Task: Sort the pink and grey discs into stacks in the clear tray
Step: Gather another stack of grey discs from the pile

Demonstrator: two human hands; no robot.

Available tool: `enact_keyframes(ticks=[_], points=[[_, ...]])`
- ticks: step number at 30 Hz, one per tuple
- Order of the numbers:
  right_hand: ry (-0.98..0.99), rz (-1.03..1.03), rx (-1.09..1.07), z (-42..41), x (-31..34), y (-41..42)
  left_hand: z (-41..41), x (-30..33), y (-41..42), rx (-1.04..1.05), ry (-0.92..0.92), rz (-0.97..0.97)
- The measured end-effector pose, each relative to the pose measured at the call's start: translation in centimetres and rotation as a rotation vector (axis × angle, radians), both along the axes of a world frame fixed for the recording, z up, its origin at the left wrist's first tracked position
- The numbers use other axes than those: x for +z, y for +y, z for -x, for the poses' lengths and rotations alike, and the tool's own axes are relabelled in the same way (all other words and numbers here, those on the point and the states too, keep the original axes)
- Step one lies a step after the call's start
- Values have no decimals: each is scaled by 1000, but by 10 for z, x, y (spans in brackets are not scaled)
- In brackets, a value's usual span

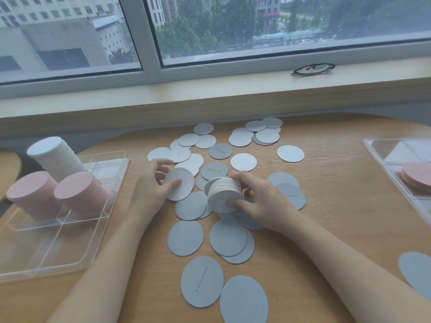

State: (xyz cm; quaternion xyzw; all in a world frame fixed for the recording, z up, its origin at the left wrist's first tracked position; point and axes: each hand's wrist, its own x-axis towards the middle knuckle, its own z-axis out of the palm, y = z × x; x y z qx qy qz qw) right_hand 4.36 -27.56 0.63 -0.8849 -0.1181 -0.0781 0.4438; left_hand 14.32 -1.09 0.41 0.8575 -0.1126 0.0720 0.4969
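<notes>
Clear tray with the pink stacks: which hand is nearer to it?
Left. The left hand, pinching a single disc, is just right of the clear tray. The right hand, gripping a grey stack, is farther right, beyond the left hand.

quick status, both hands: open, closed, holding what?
Left hand: closed, pinching a single grey disc.
Right hand: closed, its grip round a small stack of grey discs held on edge.

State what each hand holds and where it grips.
Left hand pinches one grey disc at its left edge. Right hand holds a stack of grey discs, fingers around its rim.
</notes>
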Motion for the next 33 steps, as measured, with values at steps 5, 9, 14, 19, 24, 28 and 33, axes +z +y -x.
enact_keyframes(ticks=[5, 9, 14, 19, 24, 28, 33], points=[[-9, -12, 3, 1, 3, 1, 16, 16, -8, -96, 26, 381], [-11, 2, -4, 2, 4, 1, 36, 17, -31, -268, 97, 445], [-56, 38, 36, 2, 5, 1, 53, 14, -52, -377, 130, 421], [-64, 35, 36, -1, 5, 1, 54, 12, -53, -318, 102, 273], [-39, 99, 2, 2, 4, 2, 61, 12, -58, -456, 151, 118], [-29, 149, 16, 0, 3, 5, 68, 13, -67, -526, 152, 58], [-32, 187, 66, 0, 1, 12, 67, 7, -72, -526, 76, 5]])
